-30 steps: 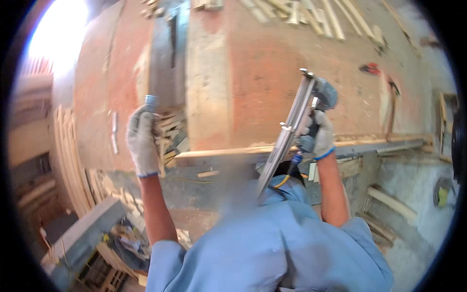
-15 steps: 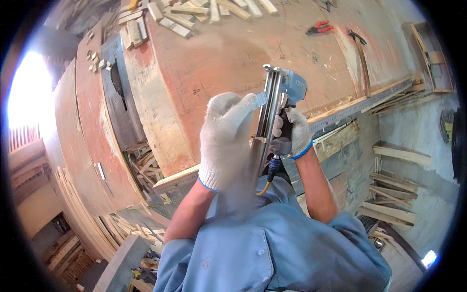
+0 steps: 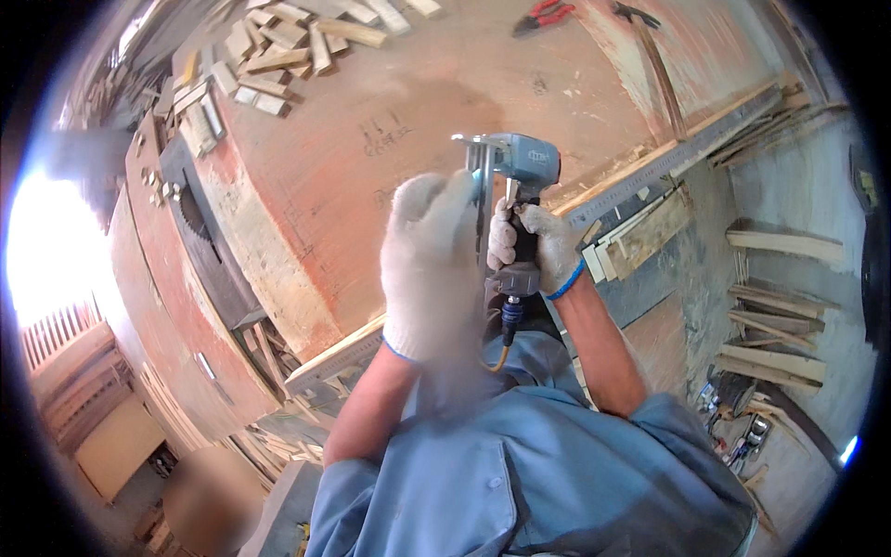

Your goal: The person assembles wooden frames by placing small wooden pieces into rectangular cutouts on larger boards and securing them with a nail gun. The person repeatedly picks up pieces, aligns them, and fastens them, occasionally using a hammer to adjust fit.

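My right hand (image 3: 552,243), in a white knit glove with a blue cuff, wraps round the black grip of a grey-blue pneumatic staple gun (image 3: 531,160). The gun is held upright in front of my chest, with its long metal magazine on the left. My left hand (image 3: 422,246), gloved the same way, pinches a small silvery-blue strip of staples (image 3: 476,187) against the upper part of the magazine. Fingers hide most of the strip. From the bottom of the grip a blue fitting (image 3: 511,314) leads to a yellow air hose (image 3: 501,358).
Wood offcuts (image 3: 302,46) lie heaped on the far left of the worktable (image 3: 362,195). Red-handled pliers (image 3: 543,17) and a hammer (image 3: 657,70) lie at the far right. A saw blade (image 3: 193,221) rises through a slot on the left. Planks (image 3: 784,243) rest along the right wall.
The staple gun has turned in my right hand, its nose now pointing left. My left hand has brought the staple strip from beside the magazine onto it. The view has shifted.
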The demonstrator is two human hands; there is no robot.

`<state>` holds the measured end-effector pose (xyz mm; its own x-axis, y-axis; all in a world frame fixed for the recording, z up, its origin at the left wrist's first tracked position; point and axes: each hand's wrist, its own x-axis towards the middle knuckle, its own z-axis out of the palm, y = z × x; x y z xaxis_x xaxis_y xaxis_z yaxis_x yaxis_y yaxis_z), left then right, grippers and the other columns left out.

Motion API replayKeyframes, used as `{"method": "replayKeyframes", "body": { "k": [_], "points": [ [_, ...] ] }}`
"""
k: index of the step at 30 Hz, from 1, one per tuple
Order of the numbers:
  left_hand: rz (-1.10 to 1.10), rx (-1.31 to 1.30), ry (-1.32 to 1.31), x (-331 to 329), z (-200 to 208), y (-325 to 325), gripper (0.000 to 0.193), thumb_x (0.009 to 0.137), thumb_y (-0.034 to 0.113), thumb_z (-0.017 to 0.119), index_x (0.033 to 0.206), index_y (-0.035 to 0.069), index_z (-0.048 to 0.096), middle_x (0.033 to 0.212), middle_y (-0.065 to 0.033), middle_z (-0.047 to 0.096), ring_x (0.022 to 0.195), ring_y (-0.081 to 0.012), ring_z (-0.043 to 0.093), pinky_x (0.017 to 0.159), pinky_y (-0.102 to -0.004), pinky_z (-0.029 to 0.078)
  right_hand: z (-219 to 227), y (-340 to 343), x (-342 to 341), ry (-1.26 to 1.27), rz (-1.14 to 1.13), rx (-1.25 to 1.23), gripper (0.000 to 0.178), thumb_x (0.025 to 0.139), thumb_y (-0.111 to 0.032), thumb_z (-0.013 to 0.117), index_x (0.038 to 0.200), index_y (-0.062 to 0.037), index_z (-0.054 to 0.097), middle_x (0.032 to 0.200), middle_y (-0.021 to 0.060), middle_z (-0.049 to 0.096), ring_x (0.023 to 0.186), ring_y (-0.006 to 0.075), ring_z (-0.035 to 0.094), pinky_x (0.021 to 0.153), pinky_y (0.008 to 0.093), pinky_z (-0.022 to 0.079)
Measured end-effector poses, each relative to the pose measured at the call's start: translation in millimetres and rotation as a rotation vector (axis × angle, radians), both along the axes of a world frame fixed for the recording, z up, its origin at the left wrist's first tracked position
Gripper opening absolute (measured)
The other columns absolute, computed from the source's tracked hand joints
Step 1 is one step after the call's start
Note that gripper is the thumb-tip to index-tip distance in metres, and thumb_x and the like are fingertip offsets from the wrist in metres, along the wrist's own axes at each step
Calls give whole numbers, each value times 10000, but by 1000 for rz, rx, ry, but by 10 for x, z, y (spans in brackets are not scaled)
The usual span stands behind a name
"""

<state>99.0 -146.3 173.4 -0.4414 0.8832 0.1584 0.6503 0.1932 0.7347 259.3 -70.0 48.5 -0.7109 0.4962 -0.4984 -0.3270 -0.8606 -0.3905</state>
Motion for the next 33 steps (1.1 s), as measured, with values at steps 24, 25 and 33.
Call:
{"method": "replayKeyframes", "body": {
  "k": [24,25,33],
  "points": [
    [-22,-362,-889,711,-457,352,714,1077,492,551,1486,-92,526,1406,-210,642,1309,-306,613,1120,-430,480,-383,1625,1220,209,-342,-105,166,1013,-274,636,975,-113,629,760,27,630,662,197,631,670,417,563],
    [51,-393,-877,802,-453,293,528,1116,356,530,1459,-41,589,1285,-184,721,1186,-249,698,1030,-381,551,-374,1692,1223,116,-375,-74,261,1029,-313,549,905,-87,593,727,61,592,645,216,595,657,425,540],
    [36,-345,-322,1244,-556,986,595,1128,459,432,1417,-40,582,1171,-172,720,1080,-240,696,897,-338,578,-499,1249,992,-248,-290,-20,163,1036,-210,552,1097,-81,631,830,25,646,702,158,643,658,356,579]
  ]
}}
